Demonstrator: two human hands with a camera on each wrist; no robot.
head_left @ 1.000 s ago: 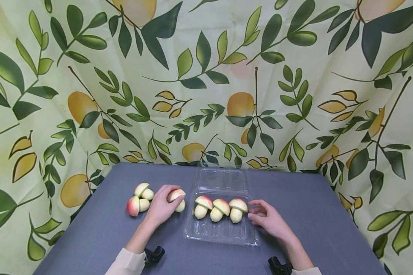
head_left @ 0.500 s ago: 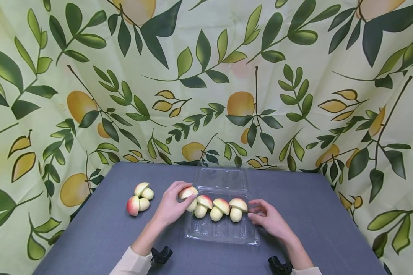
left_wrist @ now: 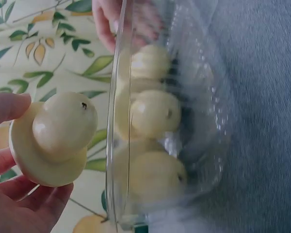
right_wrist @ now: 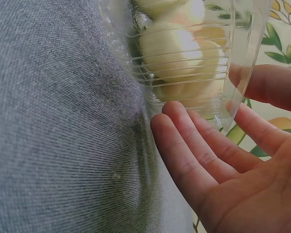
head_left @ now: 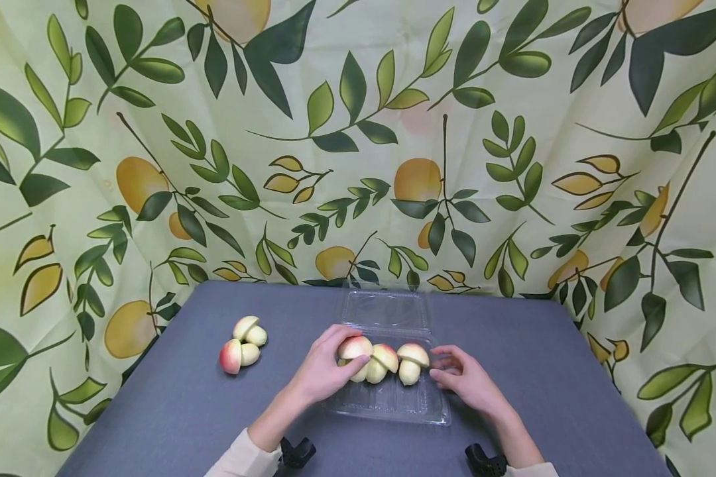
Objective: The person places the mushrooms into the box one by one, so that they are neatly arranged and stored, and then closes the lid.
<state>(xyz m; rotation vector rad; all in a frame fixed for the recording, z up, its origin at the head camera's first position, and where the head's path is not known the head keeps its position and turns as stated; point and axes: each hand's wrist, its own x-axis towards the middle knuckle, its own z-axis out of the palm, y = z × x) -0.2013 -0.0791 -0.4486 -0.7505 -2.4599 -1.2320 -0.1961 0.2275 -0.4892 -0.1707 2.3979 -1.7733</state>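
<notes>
My left hand (head_left: 322, 372) grips a mushroom-shaped piece (head_left: 356, 347) with a red-tinged cap, over the left part of the clear plastic container (head_left: 388, 406). In the left wrist view the held mushroom (left_wrist: 65, 127) is outside the near wall, between thumb and fingers, while three more (left_wrist: 155, 114) show through the plastic. In the head view the held piece partly hides the leftmost one inside; the middle (head_left: 383, 361) and right (head_left: 414, 361) ones stand in a row. My right hand (head_left: 468, 381) is at the container's right side, its relaxed fingers (right_wrist: 184, 160) by the clear wall (right_wrist: 237, 63).
Two more mushroom pieces (head_left: 231, 358) (head_left: 250, 330) lie close together on the grey table (head_left: 173, 397) at the left. The container's transparent lid (head_left: 384, 310) lies folded back behind it. A leaf-patterned cloth (head_left: 358, 165) hangs behind the table.
My left hand has carried the gripped mushroom rightward from the table left of the container to above its left part. The right hand has stayed where it was.
</notes>
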